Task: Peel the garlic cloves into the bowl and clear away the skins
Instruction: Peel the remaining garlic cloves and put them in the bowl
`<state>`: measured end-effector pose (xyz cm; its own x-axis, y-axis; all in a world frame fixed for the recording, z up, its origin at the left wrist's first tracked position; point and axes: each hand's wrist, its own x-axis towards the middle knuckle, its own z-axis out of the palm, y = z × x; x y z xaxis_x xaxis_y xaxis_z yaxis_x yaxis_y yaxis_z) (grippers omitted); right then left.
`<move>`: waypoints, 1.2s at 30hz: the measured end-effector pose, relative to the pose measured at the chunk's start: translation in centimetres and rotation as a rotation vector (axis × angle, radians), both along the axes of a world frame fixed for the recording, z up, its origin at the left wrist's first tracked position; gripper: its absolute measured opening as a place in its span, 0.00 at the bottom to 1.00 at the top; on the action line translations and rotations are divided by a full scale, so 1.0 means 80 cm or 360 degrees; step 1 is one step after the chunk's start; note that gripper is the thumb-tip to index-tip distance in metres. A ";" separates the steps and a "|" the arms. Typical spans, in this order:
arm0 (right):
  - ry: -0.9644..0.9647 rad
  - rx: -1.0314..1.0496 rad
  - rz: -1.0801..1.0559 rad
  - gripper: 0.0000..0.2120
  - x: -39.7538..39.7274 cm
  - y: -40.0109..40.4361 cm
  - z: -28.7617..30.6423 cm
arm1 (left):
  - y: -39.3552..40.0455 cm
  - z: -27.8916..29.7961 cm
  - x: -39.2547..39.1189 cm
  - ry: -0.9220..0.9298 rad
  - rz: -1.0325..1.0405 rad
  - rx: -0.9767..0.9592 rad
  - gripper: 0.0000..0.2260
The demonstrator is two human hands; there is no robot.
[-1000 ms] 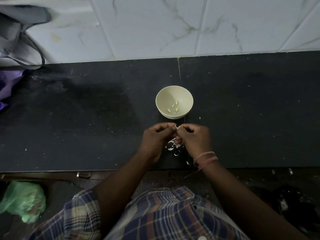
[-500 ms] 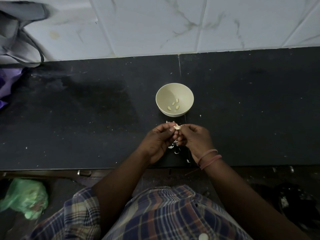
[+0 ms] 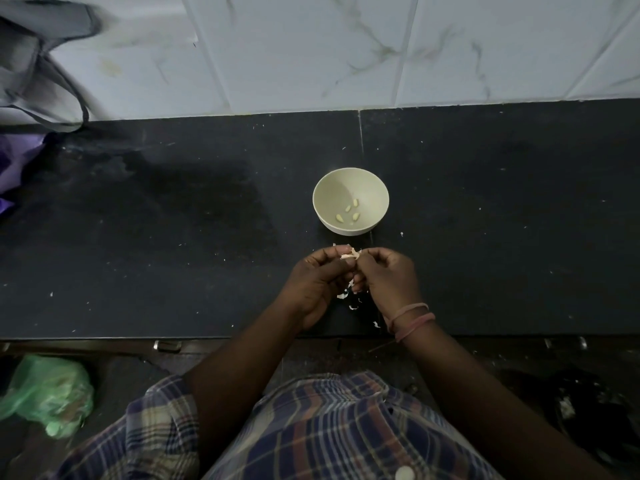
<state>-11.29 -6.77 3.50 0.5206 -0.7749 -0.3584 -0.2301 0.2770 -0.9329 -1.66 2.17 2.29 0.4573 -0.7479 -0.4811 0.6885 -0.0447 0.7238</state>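
A pale bowl (image 3: 325,192) stands on the black counter (image 3: 173,237) and holds several peeled garlic cloves (image 3: 348,213). Just in front of it, my left hand (image 3: 317,280) and my right hand (image 3: 384,277) meet fingertip to fingertip. Both pinch one garlic clove (image 3: 350,255) with loose papery skin sticking out of it. Small white skin flakes (image 3: 348,299) lie on the counter under and between my hands.
A marbled tile wall (image 3: 346,53) backs the counter. A grey bag (image 3: 31,64) and purple plastic (image 3: 17,157) sit at the far left. A green plastic bag (image 3: 48,393) lies on the floor below the counter edge.
My hands have risen slightly toward the bowl. The clove's skin now stands more exposed between my fingertips.
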 end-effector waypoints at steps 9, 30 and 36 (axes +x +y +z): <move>0.0057 -0.0097 -0.0154 0.10 0.001 -0.007 -0.018 | 0.005 -0.005 0.001 0.0027 0.0153 0.0078 0.10; 0.0129 -0.0576 0.0286 0.05 -0.008 -0.009 -0.007 | 0.009 -0.018 -0.007 -0.0356 0.0201 0.0151 0.09; 0.0187 -0.0482 0.0320 0.06 -0.006 -0.008 -0.005 | 0.011 -0.020 -0.005 -0.0724 0.0093 0.0290 0.12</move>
